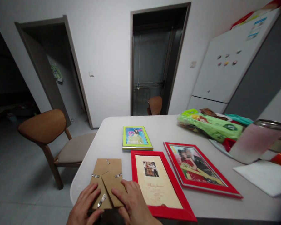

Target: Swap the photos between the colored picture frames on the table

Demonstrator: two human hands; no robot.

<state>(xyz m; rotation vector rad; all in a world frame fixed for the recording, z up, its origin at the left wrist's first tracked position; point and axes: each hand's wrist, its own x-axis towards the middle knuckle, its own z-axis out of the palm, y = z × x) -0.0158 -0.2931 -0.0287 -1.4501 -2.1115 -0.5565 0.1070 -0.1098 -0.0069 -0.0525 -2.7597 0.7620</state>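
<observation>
At the near left of the table lies a brown photo frame backing board point(107, 175), with small metal clips near its edges and a tapered stand flap point(117, 187) on it. My left hand point(85, 203) grips its left side, fingers on the surface and thumb at the near edge. My right hand point(132, 200) is closed over the right side, fingers on the flap, thumb by the near edge. Just right of it lies a red photo frame point(188, 214) around a cream print. Another red photo frame point(206, 189) and a green photo frame point(142, 145) lie face up beyond.
On the white table's point(164, 125) right side are a green snack bag point(215, 126), a pinkish jar point(255, 140) with a metal rim and a white paper sheet point(267, 178). A wooden chair point(44, 128) stands left. A fridge point(227, 62) is at the back right.
</observation>
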